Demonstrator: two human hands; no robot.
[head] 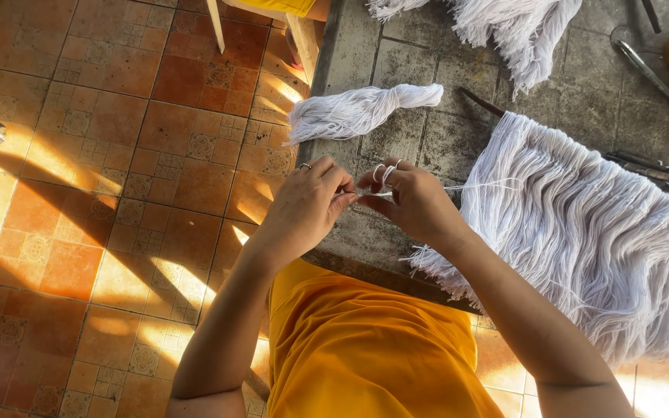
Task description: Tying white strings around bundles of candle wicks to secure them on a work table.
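White yarn is being pinched between the left hand and right hand, held together over the near edge of the stone table. Loops around the right fingers could be slipping off if tension is being lost.

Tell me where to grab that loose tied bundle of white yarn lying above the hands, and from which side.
Probably best to grip the tied yarn bundle at its knotted waist, right of middle, coming down from above with fingers across it. There the strands are cinched narrow; the left end fans out loose over the table edge and would slip apart.
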